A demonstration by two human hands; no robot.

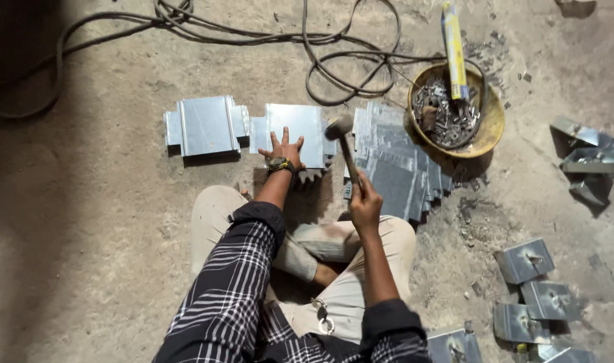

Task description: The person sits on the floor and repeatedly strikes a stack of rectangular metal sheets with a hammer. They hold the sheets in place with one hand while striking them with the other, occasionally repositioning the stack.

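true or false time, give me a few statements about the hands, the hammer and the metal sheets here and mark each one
1. The right hand grips a hammer. True.
2. The left hand lies flat on a metal sheet. True.
3. The yellow bowl is empty. False: it holds small metal pieces.
4. The hammer head rests on the floor. False: it is raised by the sheet's right edge.
5. A stack of sheets lies right of the hammer. True.
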